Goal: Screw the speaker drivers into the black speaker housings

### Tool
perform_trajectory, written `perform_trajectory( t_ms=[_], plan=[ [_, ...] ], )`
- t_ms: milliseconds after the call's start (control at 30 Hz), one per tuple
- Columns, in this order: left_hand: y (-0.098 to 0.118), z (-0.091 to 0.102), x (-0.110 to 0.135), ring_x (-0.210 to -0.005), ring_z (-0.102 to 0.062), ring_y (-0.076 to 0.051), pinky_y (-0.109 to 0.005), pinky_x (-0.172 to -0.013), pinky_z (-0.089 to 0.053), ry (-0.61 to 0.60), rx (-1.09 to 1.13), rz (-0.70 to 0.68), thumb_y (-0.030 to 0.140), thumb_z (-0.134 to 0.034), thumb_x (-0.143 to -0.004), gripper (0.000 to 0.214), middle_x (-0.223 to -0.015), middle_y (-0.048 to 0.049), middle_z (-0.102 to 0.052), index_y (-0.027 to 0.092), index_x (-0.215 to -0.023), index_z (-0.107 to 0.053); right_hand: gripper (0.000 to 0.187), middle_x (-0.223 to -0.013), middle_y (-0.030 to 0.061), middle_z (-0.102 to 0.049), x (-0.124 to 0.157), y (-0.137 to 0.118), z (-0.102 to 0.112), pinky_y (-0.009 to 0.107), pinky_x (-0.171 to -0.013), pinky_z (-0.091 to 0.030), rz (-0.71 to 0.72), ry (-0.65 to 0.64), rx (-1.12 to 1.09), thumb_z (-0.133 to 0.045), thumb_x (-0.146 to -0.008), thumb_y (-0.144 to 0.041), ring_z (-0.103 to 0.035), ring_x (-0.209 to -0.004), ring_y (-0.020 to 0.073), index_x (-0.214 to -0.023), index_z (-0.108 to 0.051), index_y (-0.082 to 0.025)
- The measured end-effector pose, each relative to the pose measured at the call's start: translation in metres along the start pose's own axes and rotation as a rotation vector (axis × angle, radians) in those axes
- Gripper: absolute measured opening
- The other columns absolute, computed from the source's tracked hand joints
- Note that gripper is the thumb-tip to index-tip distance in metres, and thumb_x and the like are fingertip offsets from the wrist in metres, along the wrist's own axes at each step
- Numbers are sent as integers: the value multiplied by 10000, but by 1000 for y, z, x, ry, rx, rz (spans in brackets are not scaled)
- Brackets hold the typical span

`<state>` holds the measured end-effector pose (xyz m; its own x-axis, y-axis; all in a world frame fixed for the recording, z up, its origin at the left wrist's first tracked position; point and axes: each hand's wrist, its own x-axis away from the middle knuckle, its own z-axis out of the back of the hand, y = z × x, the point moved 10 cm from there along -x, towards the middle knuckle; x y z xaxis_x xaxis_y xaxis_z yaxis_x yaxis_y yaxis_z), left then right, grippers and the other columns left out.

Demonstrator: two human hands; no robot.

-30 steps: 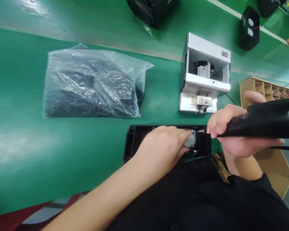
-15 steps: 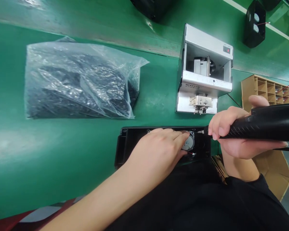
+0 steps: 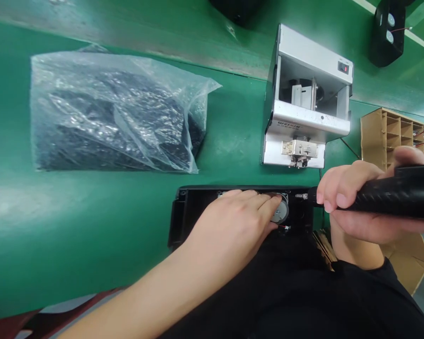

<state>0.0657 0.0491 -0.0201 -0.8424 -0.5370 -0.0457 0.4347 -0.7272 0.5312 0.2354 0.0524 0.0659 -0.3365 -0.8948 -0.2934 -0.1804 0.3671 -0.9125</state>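
Note:
A long black plastic housing lies at the front of the green table. Inside it sits a round silver speaker with a short red wire and a small white connector. My left hand is closed on the speaker, fingers and thumb at its left side; the palm hides much of the housing. My right hand is wrapped round a black electric screwdriver, held almost level. Its bit points left over the housing, a little right of the speaker. Whether a screw is on the bit cannot be made out.
A clear plastic bag of dark parts lies at left. Behind the housing stands a silver screw-feeding machine. A cardboard divider box is at right, with a black speaker box farther back and an open carton below the table edge.
My right hand and the screwdriver have drawn back slightly to the right, so the bit is farther from the speaker. My left hand stays on the speaker. The view has shifted a little.

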Motion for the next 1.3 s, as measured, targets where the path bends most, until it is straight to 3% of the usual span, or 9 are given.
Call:
perform_trajectory(
  t_ms=[100,233,567,867,1100,1200,1300],
  plan=[
    [2,0,1,-919,-832,-309,-435,-771,-616,7,-32,-18,232,-684,-1036,254,-1143,-116,-882,162,-1255,-792,374,-652,-28,-750,-1,-10,1,369,-483,-595,6,-18,21,-719,-1001,-655,-624,-471,189,-1238,-809,-380],
    [2,3,2,-917,-834,-317,-455,-787,-625,46,-44,-43,219,-655,-1050,290,-1142,-126,-882,129,-1294,-783,428,-654,-38,-741,0,-15,1,356,-488,-594,16,-41,75,-645,-1022,-721,-624,-473,176,-1247,-787,-386],
    [6,4,-1,-862,-821,-288,-433,-738,-574,30,-38,-35,178,-719,-1025,232,-1071,-82,-883,136,-1247,-776,518,-716,-17,-754,4,1,-6,396,-514,-629,1,-116,55,-705,-953,-774,-662,-545,213,-1314,-779,-409],
    [8,3,-5,-828,-797,-261,-419,-714,-522,24,-27,-19,145,-808,-972,178,-1049,-60,-877,146,-1146,-776,499,-762,1,-768,6,2,-13,398,-553,-654,34,-161,26,-713,-992,-690,-699,-609,214,-1351,-776,-349],
    [10,6,-5,-820,-786,-255,-419,-721,-516,37,-30,-34,160,-810,-977,151,-1031,-56,-868,147,-1120,-763,499,-734,-11,-754,8,9,-13,398,-534,-640,38,-170,72,-761,-954,-667,-664,-565,209,-1364,-749,-382],
    [10,6,-5,-823,-786,-261,-421,-723,-513,38,-29,-30,142,-800,-976,144,-1027,-64,-864,142,-1113,-756,567,-730,-1,-743,6,10,-15,378,-507,-629,104,-200,28,-656,-987,-728,-655,-554,198,-1389,-749,-339],
    [11,6,-6,-808,-780,-262,-421,-716,-509,41,-32,-30,119,-793,-964,139,-1009,-65,-859,143,-1095,-751,771,-734,15,-727,7,8,-20,357,-467,-613,207,-269,-28,-482,-1001,-860,-652,-549,192,-1446,-727,-280]
  ],
)
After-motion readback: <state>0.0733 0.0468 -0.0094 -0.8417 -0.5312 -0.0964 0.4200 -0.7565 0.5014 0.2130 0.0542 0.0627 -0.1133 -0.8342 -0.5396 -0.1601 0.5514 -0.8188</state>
